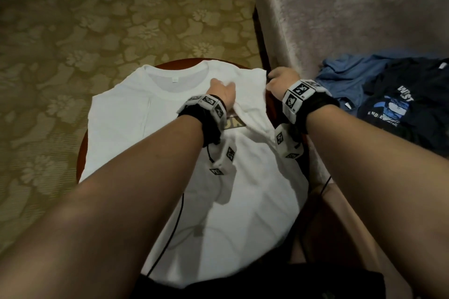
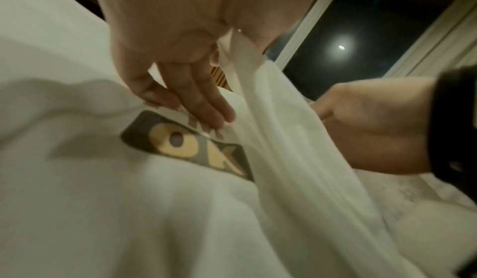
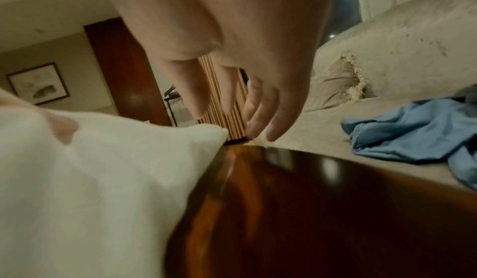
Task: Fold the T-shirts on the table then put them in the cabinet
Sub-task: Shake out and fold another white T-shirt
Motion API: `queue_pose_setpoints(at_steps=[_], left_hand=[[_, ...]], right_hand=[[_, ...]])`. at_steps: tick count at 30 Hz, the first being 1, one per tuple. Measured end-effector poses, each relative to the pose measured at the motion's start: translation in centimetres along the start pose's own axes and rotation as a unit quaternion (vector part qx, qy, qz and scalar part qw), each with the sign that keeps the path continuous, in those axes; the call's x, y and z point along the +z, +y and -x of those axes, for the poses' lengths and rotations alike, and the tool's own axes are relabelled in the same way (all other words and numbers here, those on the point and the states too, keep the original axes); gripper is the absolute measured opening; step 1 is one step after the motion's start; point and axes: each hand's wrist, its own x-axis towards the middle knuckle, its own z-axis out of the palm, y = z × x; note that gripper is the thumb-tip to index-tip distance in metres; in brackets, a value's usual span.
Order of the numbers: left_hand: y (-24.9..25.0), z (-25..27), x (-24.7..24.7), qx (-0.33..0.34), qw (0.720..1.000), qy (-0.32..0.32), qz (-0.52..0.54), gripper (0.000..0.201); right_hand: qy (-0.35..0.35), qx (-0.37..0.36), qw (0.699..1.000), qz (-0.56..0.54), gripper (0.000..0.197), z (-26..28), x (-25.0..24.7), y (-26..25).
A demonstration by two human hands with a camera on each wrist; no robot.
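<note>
A white T-shirt (image 1: 255,177) with a dark "OK" print (image 2: 196,149) lies face up on a round red-brown table (image 1: 81,153). My left hand (image 1: 222,92) rests on the chest below the collar. In the left wrist view, the left hand (image 2: 185,90) pinches a raised fold of the shirt's right side between thumb and forefinger, with the other fingers straight over the print. My right hand (image 1: 279,80) hovers at the shirt's right shoulder edge. The right wrist view shows the right hand (image 3: 245,108) with relaxed, straight fingers over the bare table (image 3: 309,211), holding nothing.
A pale sofa (image 1: 340,19) stands close against the table's right side. On its seat lie a crumpled blue T-shirt (image 1: 349,77) and a dark navy printed T-shirt (image 1: 408,104). Patterned carpet (image 1: 97,19) surrounds the table on the left and far side. A black cable (image 1: 177,213) crosses the shirt.
</note>
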Motion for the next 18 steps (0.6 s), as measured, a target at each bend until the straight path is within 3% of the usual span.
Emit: queue_pose_setpoints(at_steps=[2,4,9,12,15,18], left_hand=[[-0.3,0.8,-0.1,-0.020,1.000,-0.014,0.008,0.078],[-0.7,1.7,0.0,-0.022,0.999,-0.018,-0.017,0.079],[-1.7,3.3,0.6,0.025,0.998,0.057,-0.022,0.042],[-2.5,3.8,0.9,0.100,0.983,0.105,-0.109,0.021],[-2.7,4.3,1.8,0.125,0.981,0.045,-0.143,0.006],[-2.7,4.2,2.6,0.099,0.983,-0.010,-0.154,0.033]], right_hand=[[-0.043,-0.010,0.999,0.002,0.026,1.1,-0.3,0.6],[-0.082,-0.008,0.997,-0.009,0.024,2.5,-0.4,1.1],[-0.119,-0.035,0.989,0.081,0.048,5.2,0.7,1.9],[-0.082,-0.045,0.992,0.085,0.024,5.7,1.3,2.3],[-0.061,-0.030,0.997,0.026,0.018,5.6,1.2,2.0],[-0.066,-0.019,0.997,-0.020,0.020,5.3,1.1,1.8]])
